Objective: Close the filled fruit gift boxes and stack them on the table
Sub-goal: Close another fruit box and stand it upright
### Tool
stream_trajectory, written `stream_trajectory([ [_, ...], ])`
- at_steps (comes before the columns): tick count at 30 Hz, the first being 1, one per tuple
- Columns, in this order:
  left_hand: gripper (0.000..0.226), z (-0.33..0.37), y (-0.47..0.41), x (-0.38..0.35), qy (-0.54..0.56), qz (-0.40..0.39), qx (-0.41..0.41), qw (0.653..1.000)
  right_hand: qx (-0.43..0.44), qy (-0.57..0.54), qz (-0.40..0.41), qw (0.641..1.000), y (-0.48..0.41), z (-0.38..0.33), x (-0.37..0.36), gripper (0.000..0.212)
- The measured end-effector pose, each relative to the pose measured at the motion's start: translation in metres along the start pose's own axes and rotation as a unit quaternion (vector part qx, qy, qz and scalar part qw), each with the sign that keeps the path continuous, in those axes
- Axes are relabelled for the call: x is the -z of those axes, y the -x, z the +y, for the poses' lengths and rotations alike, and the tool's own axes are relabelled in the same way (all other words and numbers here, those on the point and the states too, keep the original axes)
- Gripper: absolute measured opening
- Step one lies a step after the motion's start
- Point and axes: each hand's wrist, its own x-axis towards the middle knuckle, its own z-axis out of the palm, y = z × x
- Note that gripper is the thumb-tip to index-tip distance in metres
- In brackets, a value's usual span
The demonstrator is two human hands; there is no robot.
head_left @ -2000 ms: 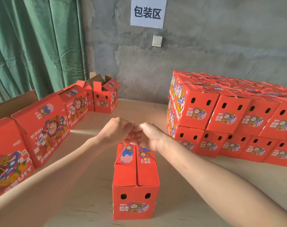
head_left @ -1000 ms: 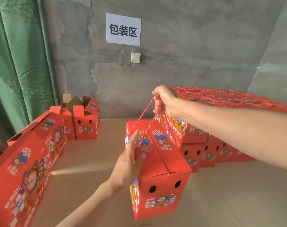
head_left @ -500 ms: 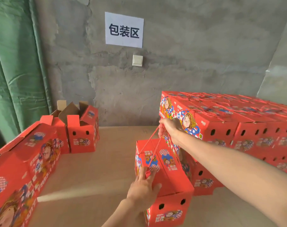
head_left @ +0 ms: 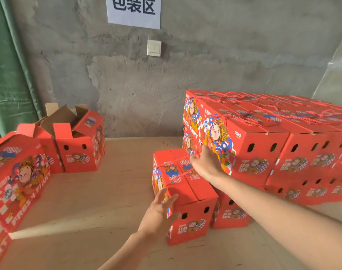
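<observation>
- Placing step: a closed gift box (head_left: pixel 187 191) sits on the surface (head_left: pixel 107 191), just beside the stack (head_left: pixel 263 145) at right.
- Left hand (head_left: pixel 158 217): grip wide, fingers spread against the box's near-left corner.
- Right hand (head_left: pixel 207 164) is at the rope handle (head_left: pixel 178 160); its grip cannot be told.
- Next, likely: nudge it flush, release.

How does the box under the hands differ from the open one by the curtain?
The closed box has its top flaps shut, rope handle across them; the open box has flaps standing up, brown insides showing. The closed box sits beside the stack, left hand on its side, right hand at its rope handle; the open box stands untouched. Both are red, same cartoon print, two oval end holes.
</observation>
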Motion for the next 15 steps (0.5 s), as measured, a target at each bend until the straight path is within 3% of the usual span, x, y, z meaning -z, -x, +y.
stream_trajectory([
  [2,0.046,0.004,-0.004,0.002,0.029,0.04,0.004,0.999,0.14,0.107,-0.069,0.982,0.028,0.026,-0.014,0.067],
  [4,0.04,0.007,-0.007,0.006,0.018,0.049,-0.015,0.999,0.228,0.175,-0.161,0.944,0.048,0.051,-0.032,0.067],
  [6,0.039,0.006,-0.01,0.008,-0.036,0.042,-0.042,0.998,0.259,0.232,-0.232,0.908,0.055,0.074,-0.047,0.065],
  [10,0.036,-0.001,-0.024,0.007,-0.062,0.073,-0.022,0.995,0.333,0.315,-0.147,0.876,0.049,0.09,-0.06,0.071],
  [15,0.035,-0.008,-0.053,0.003,-0.045,0.105,0.011,0.993,0.372,0.305,-0.02,0.876,0.021,0.093,-0.089,0.068],
])
